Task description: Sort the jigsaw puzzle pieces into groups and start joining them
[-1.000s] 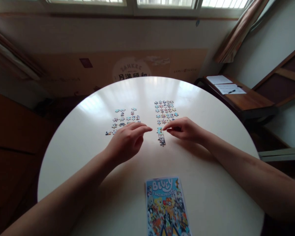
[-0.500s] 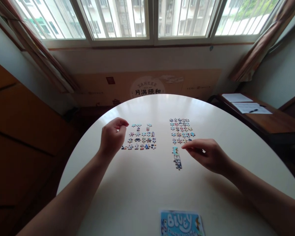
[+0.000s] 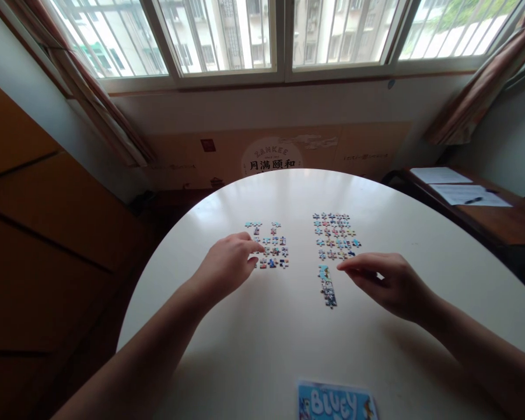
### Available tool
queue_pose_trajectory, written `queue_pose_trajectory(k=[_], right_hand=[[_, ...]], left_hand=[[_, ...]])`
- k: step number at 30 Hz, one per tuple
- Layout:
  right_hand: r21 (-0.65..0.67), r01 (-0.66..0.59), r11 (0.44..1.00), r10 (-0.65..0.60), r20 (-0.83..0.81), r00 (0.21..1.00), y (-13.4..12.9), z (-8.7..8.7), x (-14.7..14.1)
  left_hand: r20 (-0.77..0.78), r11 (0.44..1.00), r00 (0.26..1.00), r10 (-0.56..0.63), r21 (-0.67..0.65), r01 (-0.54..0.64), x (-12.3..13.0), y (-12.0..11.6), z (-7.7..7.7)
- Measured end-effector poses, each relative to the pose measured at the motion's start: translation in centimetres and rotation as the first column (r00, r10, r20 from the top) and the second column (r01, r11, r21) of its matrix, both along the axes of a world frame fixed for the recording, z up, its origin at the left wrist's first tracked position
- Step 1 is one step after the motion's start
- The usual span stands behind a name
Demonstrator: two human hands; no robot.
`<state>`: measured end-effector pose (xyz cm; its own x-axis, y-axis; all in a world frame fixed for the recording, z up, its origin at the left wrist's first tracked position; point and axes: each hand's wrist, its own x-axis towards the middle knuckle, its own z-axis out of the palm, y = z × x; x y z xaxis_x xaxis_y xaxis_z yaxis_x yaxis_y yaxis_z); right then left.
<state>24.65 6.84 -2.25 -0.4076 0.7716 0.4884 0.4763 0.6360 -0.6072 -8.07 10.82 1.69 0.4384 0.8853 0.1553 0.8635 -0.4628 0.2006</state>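
Observation:
My left hand [image 3: 230, 263] is over the left group of loose puzzle pieces [image 3: 276, 252], thumb and index finger apart with nothing seen between them; it hides part of the lower rows. My right hand [image 3: 382, 283] hovers just right of a joined strip of puzzle pieces [image 3: 328, 289], its thumb and fingertips pressed together. Whatever those fingertips might hold is too small to make out. Behind the strip, the right group of loose pieces [image 3: 335, 232] lies in several rows.
The round white table [image 3: 262, 361] carries a blue Bluey packet [image 3: 336, 402] at its near edge. Beyond on the right, a brown desk [image 3: 481, 220] holds papers [image 3: 468, 194] and a pen. A window and curtains are behind.
My left hand has moved right and nearer, over the left pieces, and its thumb and index finger have parted. My right hand keeps its pose beside the strip. The view has shifted slightly.

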Motion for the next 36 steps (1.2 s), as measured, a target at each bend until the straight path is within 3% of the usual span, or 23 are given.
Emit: queue_pose_trajectory(k=[4, 17, 27, 36], right_hand=[[-0.014, -0.003, 1.000, 0.003, -0.006, 1.000, 0.0, -0.1, 0.0], [-0.015, -0.029, 0.999, 0.029, -0.032, 0.999, 0.1, 0.7, -0.1], [0.047, -0.085, 0.995, 0.087, -0.059, 0.994, 0.3, 1.0, -0.2], [0.051, -0.099, 0.994, 0.101, -0.033, 0.994, 0.4, 1.1, 0.0]], left_hand=[[-0.045, 0.998, 0.998, -0.050, 0.037, 0.052, 0.1, 0.0, -0.3], [-0.109, 0.996, 0.991, -0.076, -0.048, 0.071, 0.6, 0.5, -0.8], [-0.136, 0.948, 0.984, -0.115, -0.312, 0.068, 1.3, -0.6, 1.2], [-0.165, 0.932, 0.979, -0.119, -0.357, 0.053, 1.3, -1.4, 1.8]])
